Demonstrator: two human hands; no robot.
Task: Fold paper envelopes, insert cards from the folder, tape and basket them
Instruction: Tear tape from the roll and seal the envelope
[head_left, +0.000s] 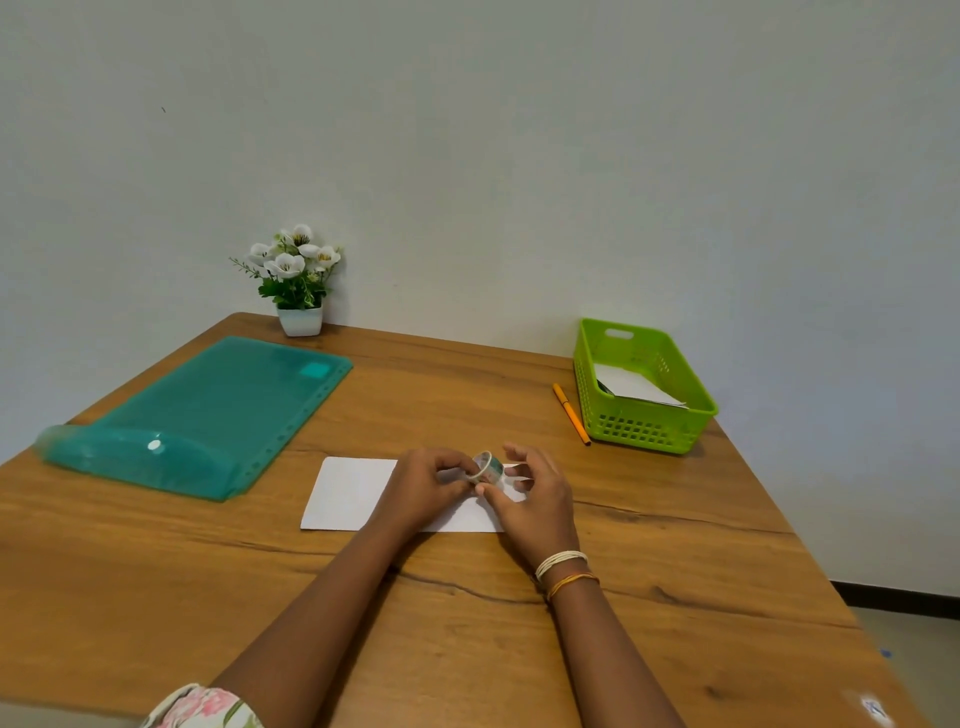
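A white folded paper envelope (349, 493) lies flat on the wooden table (467, 623) in front of me. Above its right half both hands meet around a small roll of patterned tape (487, 466). My left hand (428, 488) pinches the roll from the left. My right hand (535, 493) holds it from the right, thumb at the roll's lower edge and fingers curled over it. A teal plastic folder (208, 415) lies at the left with its flap open. A green basket (644, 410) at the right holds white paper envelopes (631, 387).
An orange pen (571, 414) lies just left of the basket. A small white pot of white flowers (298, 280) stands at the table's back edge against the wall. The table's right edge drops to the floor.
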